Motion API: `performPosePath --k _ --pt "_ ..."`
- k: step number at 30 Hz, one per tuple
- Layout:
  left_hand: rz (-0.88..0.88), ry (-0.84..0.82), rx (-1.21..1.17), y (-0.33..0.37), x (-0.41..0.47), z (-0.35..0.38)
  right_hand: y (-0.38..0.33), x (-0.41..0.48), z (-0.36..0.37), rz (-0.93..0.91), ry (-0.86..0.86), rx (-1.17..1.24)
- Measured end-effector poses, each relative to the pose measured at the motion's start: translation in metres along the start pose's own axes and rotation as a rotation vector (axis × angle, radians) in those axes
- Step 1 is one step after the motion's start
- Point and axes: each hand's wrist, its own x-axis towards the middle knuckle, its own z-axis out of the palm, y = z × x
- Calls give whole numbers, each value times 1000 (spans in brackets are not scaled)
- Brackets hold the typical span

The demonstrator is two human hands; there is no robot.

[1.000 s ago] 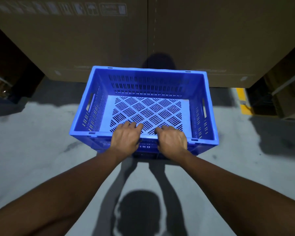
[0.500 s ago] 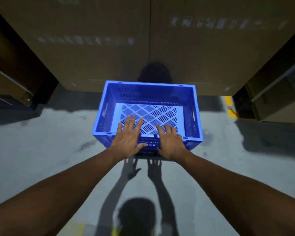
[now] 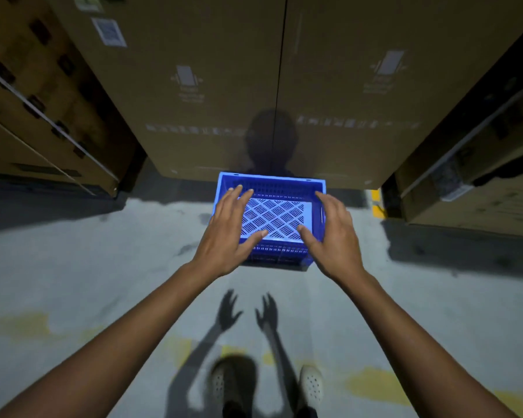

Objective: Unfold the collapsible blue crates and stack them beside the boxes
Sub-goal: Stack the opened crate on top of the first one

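Blue crate (image 3: 274, 217), unfolded, walls up, sits on the grey concrete floor (image 3: 73, 267) just ahead of the person, at 12 o'clock, its far wall close against two tall cardboard boxes (image 3: 224, 86). It appears to rest on another blue crate beneath; the lower part is dim, hard to confirm. Left hand (image 3: 227, 236) hovers over the crate's 9 o'clock side, fingers spread, holding nothing. Right hand (image 3: 337, 236) hovers over the 3 o'clock side, also spread and empty. Contact with the crate cannot be told from this angle; hand shadows fall on the floor at 6 o'clock, apart from the crate. Boxes carry a white sticker label (image 3: 109, 31) at 11 o'clock, printed handling icons and a line of text, all too blurred to read. Light perforated shoes (image 3: 311, 384) at 6 o'clock.
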Motion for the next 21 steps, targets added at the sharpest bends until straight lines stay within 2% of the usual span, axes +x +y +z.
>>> performPosePath --k 6,12,21 --pt "-53 160 -240 75 -59 -76 -76 -74 -63 34 151 237" --pt "-149 245 -470 106 -110 -98 -123 -135 -86 72 199 401" --pt "-98 292 -446 160 -128 -114 -129 -162 -131 40 206 494"
